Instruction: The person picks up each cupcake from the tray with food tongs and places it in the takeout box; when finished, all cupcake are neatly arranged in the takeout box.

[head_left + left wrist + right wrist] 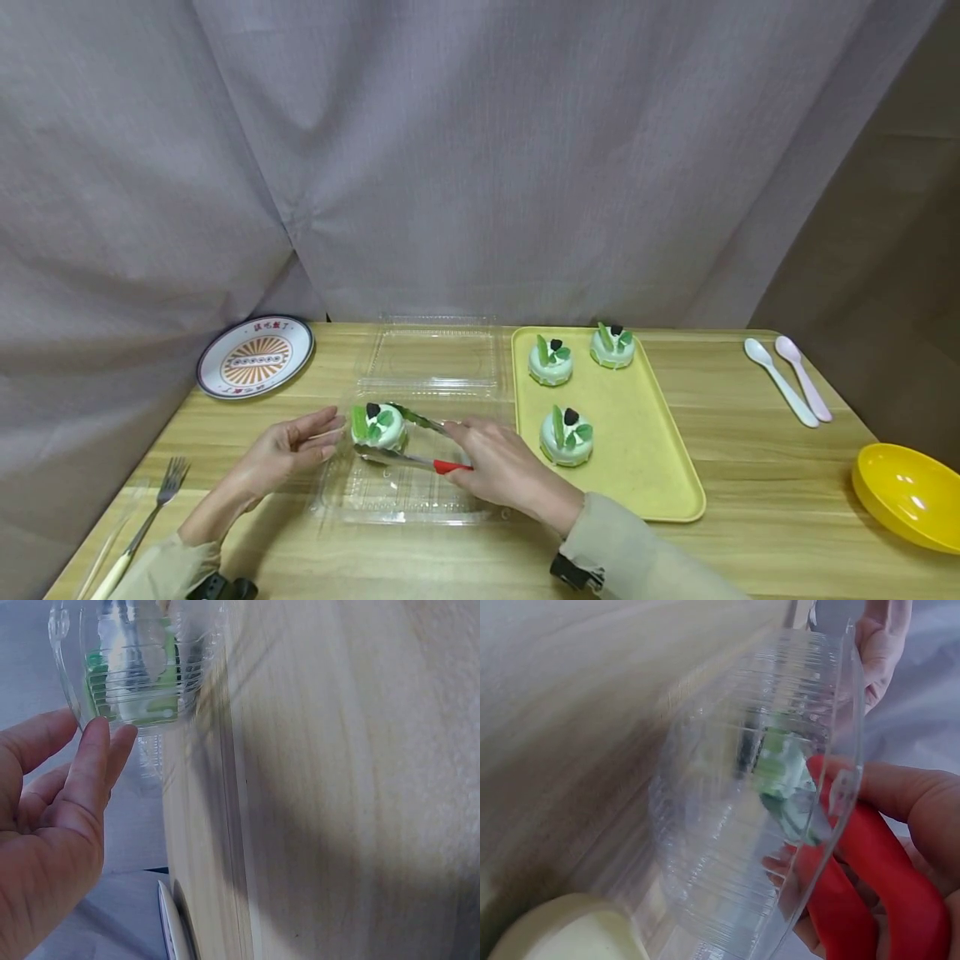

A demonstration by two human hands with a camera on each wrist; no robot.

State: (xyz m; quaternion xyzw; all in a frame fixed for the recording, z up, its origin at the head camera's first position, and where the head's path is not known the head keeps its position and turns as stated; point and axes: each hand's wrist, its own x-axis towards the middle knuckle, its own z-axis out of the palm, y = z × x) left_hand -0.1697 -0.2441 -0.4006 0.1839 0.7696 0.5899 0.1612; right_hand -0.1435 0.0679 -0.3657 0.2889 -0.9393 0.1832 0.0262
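Observation:
In the head view my right hand (498, 467) grips red-handled metal tongs (453, 467). Their jaws lie on either side of a round green-and-white cake (378, 430) with leaves and a dark berry on top. This cake is inside the lower half of a clear plastic clamshell box (427, 517), whose lid lies folded back. Beside the box's left wall is my left hand (281, 454), its fingers loosely extended. The left wrist view puts its fingertips (94, 729) at the box's rim; firm contact cannot be told. The right wrist view shows the red handles (889, 870) within my fingers.
Right of the box, a yellow tray (637, 467) bears three similar cakes (566, 442). A patterned plate (255, 357) and a fork (153, 517) lie at left. Two plastic spoons (783, 387) and a yellow bowl (911, 500) are at right. A grey curtain (525, 167) hangs behind the table.

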